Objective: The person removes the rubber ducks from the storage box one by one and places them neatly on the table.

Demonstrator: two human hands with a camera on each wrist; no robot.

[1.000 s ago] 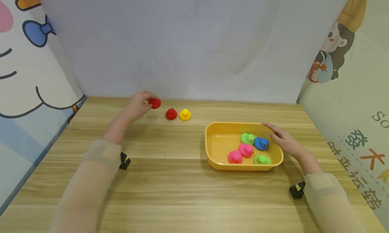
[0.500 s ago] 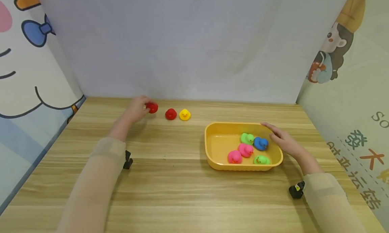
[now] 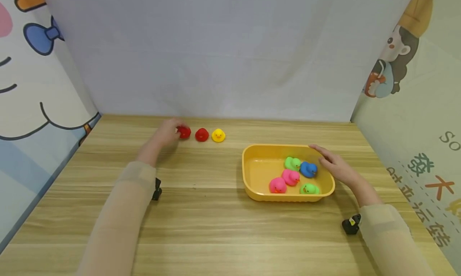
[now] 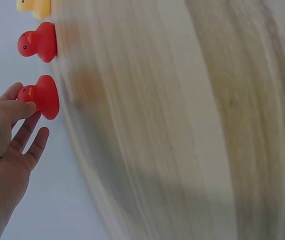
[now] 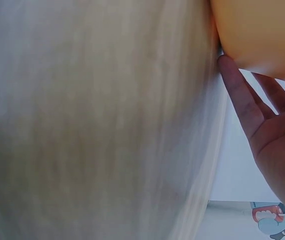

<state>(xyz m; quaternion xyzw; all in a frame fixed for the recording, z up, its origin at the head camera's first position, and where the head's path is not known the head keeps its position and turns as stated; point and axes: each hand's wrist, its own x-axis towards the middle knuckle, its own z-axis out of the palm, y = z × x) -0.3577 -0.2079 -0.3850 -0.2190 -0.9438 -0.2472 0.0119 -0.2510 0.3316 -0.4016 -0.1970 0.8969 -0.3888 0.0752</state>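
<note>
My left hand pinches a red rubber duck between thumb and fingers, low at the table's back left. Whether its base touches the wood I cannot tell. Just right of it sit a second red duck and a yellow duck. My right hand holds the right end of a yellow plastic basin, thumb over the rim and fingers along the outer wall. Inside lie two green ducks, two pink ducks and a blue duck.
The wood-grain table ends at a pale cloth backdrop. Printed cartoon panels stand on both sides. A small black device sits by the right sleeve, and another by the left.
My left hand has lowered the red duck toward the table, first slightly left, then right, beside the other red duck. My right hand and the basin stay put.
</note>
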